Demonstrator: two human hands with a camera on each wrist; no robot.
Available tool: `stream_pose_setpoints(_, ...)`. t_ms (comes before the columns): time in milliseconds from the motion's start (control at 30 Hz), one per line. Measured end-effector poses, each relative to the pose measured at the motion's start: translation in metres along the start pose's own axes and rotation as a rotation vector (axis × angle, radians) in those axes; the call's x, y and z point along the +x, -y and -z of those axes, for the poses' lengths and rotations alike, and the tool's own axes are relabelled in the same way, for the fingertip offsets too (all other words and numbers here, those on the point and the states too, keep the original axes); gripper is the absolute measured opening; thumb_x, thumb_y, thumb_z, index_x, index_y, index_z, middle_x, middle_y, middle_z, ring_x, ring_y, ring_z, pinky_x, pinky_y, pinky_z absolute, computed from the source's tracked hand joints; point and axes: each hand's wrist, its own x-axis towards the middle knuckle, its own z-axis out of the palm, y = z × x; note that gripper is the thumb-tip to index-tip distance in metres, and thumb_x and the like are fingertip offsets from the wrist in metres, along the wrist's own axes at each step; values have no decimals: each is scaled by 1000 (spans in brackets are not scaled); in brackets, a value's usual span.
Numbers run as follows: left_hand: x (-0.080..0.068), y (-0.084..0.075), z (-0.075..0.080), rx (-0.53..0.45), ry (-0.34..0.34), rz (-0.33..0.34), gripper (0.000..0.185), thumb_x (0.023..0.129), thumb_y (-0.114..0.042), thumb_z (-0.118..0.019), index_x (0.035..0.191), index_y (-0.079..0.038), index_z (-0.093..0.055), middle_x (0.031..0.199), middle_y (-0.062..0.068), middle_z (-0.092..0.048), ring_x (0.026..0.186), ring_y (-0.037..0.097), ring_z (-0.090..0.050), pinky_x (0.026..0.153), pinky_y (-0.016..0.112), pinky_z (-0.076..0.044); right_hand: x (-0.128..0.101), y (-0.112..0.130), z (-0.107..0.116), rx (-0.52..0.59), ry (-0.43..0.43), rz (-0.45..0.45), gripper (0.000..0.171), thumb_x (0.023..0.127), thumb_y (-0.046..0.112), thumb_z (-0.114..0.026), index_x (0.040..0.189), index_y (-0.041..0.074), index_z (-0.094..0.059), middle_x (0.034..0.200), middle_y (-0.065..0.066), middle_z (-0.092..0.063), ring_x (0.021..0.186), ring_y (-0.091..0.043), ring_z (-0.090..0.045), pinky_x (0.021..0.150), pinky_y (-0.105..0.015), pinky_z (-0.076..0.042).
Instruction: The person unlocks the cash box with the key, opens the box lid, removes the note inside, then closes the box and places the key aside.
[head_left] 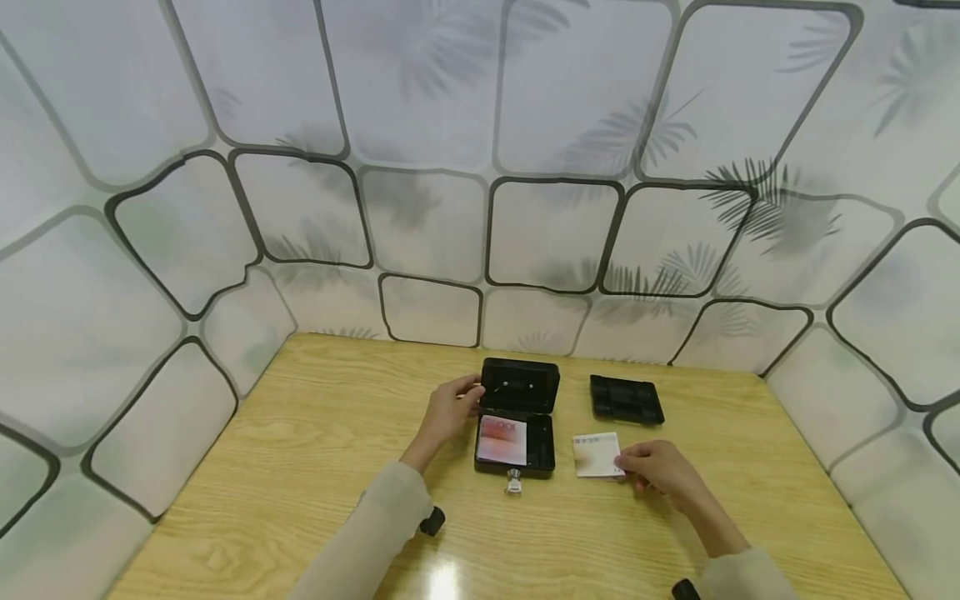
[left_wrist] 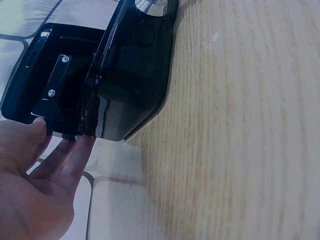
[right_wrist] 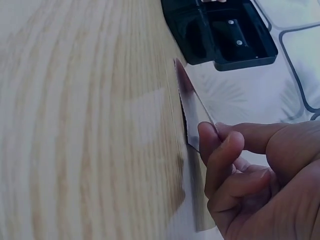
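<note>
A small black lockbox (head_left: 517, 429) stands open near the middle of the wooden tabletop (head_left: 300, 467), its lid (head_left: 520, 386) raised upright at the back. The left hand (head_left: 448, 410) rests against the lid's left edge, fingers fairly straight and relaxed; in the left wrist view the thumb touches the lid's rim and the fingers (left_wrist: 65, 155) reach behind it. Inside the box, on its left side, lies a pinkish banknote (head_left: 502, 440); the right side of the box shows bare black. A small silver key (head_left: 513, 482) sticks out of the front wall of the box, toward the person.

Just to the right of the box, a pale paper slip (head_left: 597, 455) lies on the tabletop. The right hand (head_left: 660, 471) pinches its near right corner, thumb on top and fingers curled beneath, lifting that edge off the wood in the right wrist view.

Farther back and to the right, well apart from the hands, sits a black plastic tray (head_left: 626, 400). A patterned white wall (head_left: 480, 167) encloses the tabletop on three sides.
</note>
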Motion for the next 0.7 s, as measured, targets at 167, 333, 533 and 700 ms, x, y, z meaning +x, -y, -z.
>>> stream_pose_setpoints(167,0,0,0,2,0,-1,33,106,-11,-61,134,6,-64,123,27,-69,90,32,-75,77,36,-65,1,-1,-4,2,-25,13,17,98,9,-70,99,-7,-74,72,-5,-68,54,-11,-54,45,-19,-39)
stream_pose_setpoints(333,-1,1,0,3,1,-5,33,106,-10,-61,134,7,-63,122,27,-69,90,33,-75,78,38,-65,1,-1,-9,-11,-67,52,15,96,6,-70,89,-7,-73,66,-3,-65,51,-12,-52,45,-20,-41)
stream_pose_setpoints(533,0,2,0,0,-4,2,33,106,-11,-61,135,6,-63,123,27,-68,91,34,-75,79,40,-65,1,-1,-11,-64,-86,47,18,96,9,-70,82,-3,-72,63,-3,-64,50,-12,-51,45,-20,-38)
stream_pose_setpoints(700,-1,1,0,-4,-5,-2,33,106,-11,-61,134,7,-63,122,27,-69,91,33,-75,79,40,-65,0,0,-11,-100,-82,30,20,96,12,-70,81,-1,-73,63,-3,-64,51,-12,-50,44,-20,-35)
